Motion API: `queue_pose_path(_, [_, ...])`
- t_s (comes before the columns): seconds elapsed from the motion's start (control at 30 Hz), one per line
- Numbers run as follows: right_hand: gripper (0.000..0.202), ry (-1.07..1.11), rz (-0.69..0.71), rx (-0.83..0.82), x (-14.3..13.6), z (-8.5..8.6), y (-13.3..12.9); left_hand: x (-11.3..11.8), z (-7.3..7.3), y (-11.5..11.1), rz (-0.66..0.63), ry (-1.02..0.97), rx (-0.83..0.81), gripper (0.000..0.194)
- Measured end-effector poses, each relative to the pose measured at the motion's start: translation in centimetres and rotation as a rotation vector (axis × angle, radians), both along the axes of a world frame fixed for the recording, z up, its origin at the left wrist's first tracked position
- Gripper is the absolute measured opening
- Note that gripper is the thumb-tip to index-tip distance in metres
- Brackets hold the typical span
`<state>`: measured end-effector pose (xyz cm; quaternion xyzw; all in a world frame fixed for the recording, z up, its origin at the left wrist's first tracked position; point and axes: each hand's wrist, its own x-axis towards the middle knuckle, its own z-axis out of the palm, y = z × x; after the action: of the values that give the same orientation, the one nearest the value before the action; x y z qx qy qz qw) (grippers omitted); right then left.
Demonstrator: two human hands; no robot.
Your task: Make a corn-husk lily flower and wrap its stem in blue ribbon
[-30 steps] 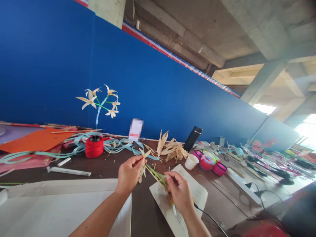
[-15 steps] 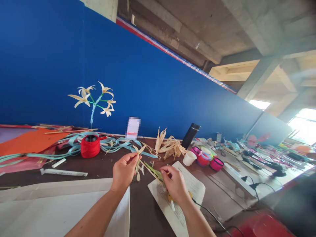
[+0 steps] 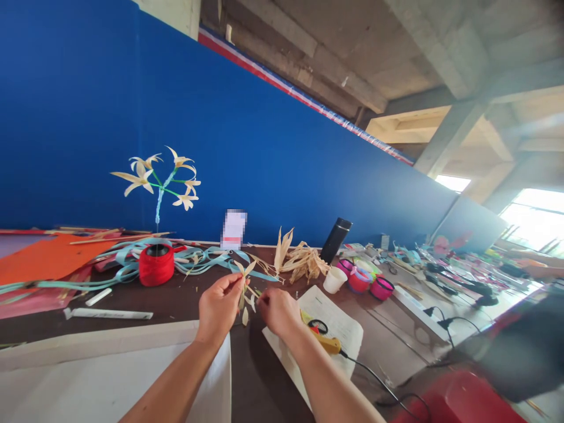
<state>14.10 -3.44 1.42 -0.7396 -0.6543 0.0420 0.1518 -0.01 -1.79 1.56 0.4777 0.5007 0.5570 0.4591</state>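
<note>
The left hand (image 3: 220, 308) held a pale flower (image 3: 245, 269) in a narrow pinch, thumb and fingertips closed just below the spread petals. The flower was above the dark tabletop (image 3: 268, 382), between the white box (image 3: 114, 342) and the paper (image 3: 328, 305), with small pale leaves (image 3: 245, 317) hanging beneath the grip. A thin stem (image 3: 251, 290) slanted from there toward the right hand (image 3: 278, 308), which was curled with its knuckles outward; its fingertips were hidden, so whether it gripped the stem could not be told.

The flower looked very light, and its petals looked dry and papery, like the husks (image 3: 304, 261) lying farther back. They would probably crease or split under a hard squeeze, while the stem seemed stiffer and better able to take a firm hold. The safest place to grasp was likely the joint under the petals, with a second light pinch lower on the stem; the hanging leaves looked easy to bend or tear. Slipping seemed a small risk, twisting a greater one.

A yellow tool (image 3: 329, 344) rested on the paper beyond the right forearm, its cord (image 3: 370, 376) trailing across the tabletop.
</note>
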Motion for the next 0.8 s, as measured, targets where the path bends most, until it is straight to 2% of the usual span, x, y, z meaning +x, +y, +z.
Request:
queue_pose_path(0.2, [0.02,-0.059,-0.08,-0.078,-1.3,-0.4,1.8,0.0,-0.1,0.0,-0.018,-0.035,0.021,0.035])
queue_pose_path(0.47, [0.014,-0.04,-0.09,-0.102,-1.8,-1.5,3.3,0.0,-0.2,-0.2,-0.017,-0.005,0.017,0.036])
queue_pose_path(0.63, [0.009,0.079,-0.071,-0.042,-1.0,-1.0,2.7,0.0,-0.5,0.1,-0.016,0.006,0.026,0.037])
queue_pose_path(0.8, [0.011,0.26,0.039,0.098,0.4,-0.3,1.4,0.2,-1.1,0.5,-0.01,0.024,0.027,0.035])
